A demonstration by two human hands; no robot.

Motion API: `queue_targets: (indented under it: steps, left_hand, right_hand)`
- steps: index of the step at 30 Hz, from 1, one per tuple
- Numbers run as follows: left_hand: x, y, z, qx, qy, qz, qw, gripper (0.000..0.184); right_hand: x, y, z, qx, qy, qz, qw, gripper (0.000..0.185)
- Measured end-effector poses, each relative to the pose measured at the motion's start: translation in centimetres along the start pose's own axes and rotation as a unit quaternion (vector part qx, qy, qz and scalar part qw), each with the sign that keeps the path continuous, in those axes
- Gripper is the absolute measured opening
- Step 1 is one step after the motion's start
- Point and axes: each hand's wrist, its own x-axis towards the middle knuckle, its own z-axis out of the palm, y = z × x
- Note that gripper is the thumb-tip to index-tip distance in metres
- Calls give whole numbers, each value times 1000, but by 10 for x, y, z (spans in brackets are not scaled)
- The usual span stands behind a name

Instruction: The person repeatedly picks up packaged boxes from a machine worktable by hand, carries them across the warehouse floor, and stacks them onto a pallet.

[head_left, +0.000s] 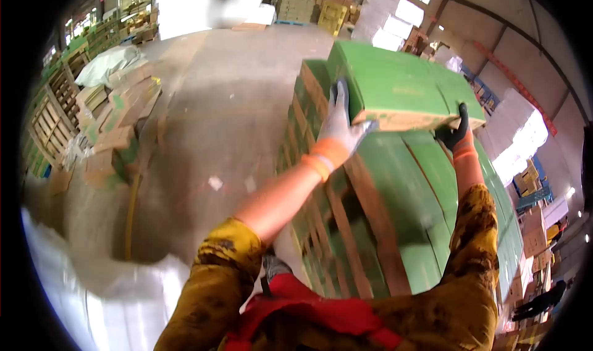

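A green cardboard box (401, 82) with a brown lower edge rests on top of a tall stack of green boxes (395, 190). My left hand (341, 119), in a grey glove with an orange cuff, holds the box at its near left corner, thumb along the lower edge. At the near right corner my right hand (456, 130), in a dark glove with an orange cuff, grips the same box. The undersides of both hands' fingers are partly hidden by the box.
Flattened cartons (126, 107) and wooden pallets (49, 125) stand at the left. White wrapped goods (123, 295) are at the lower left. More wrapped stacks (513, 132) line the right side, where a person in dark clothes (540, 300) is seen.
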Motion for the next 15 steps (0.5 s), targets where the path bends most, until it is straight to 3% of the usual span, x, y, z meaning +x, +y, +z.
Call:
queue_targets:
  steps: [1,2,4,6,8,10,13,14,15]
  left_hand:
    - [34,-42,-4,22,11,8,1000,105]
    - [56,-81,-7,-16,23,-15,1000,105]
    - [104,-159,-14,-96,37,-64,993,105]
    - [113,-162,13,-14,60,-45,997,105]
    - [129,-177,16,36,59,-98,993,105]
    - [150,-199,8,62,62,-129,988,105]
    - [173,-245,-15,156,47,-95,982,105]
    - [177,-238,-19,221,28,-104,969,105]
    - [174,-238,-16,225,34,-127,965,105]
  right_hand:
    - [52,9,8,-7,0,-14,1000,66]
    - [102,21,11,25,24,26,999,65]
    - [190,46,21,20,20,13,1000,65]
    - [209,34,1,22,51,32,998,65]
    - [236,43,-6,-104,52,5,993,69]
    - [274,50,-5,-147,55,35,987,75]
    - [333,62,-8,-67,73,164,981,88]
    - [340,62,-20,-158,108,137,972,70]
    - [346,63,-30,-249,147,118,950,74]
